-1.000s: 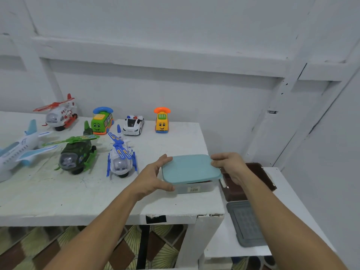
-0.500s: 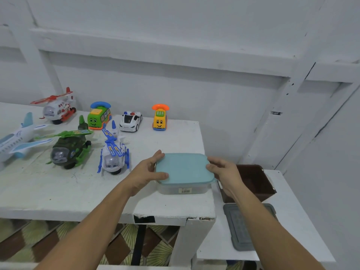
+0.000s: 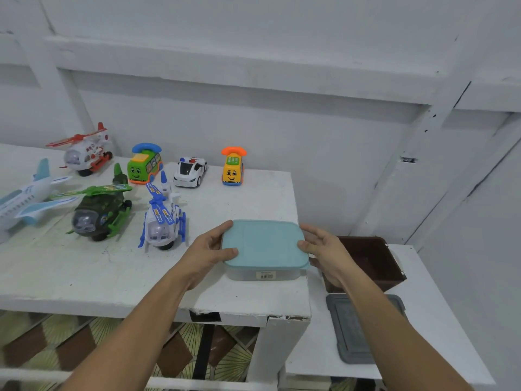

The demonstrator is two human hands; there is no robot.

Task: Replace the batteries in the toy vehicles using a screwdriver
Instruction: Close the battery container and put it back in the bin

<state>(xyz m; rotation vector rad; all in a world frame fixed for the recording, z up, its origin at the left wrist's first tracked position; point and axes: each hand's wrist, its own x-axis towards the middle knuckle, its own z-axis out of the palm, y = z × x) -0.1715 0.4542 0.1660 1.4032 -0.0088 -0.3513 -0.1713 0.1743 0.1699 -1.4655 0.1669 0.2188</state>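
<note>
Teal-lidded box (image 3: 265, 246) on white table (image 3: 84, 272); left hand (image 3: 208, 255), right hand (image 3: 327, 249) grip its sides.

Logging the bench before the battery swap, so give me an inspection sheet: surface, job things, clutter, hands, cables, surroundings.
Surface: white table, paint chipped at front edge; white side table to its right.
Job's things: plane, red helicopter, green helicopter, blue helicopter, green bus, police car, yellow phone car on the table; teal-lidded container at front right, lid on; no screwdriver or batteries seen.
Clutter: brown bin and grey lid on the side table.
Grippers: left hand and right hand grip the container's sides.
Cables: nothing seen.
Surroundings: white wall; patterned floor below.
</note>
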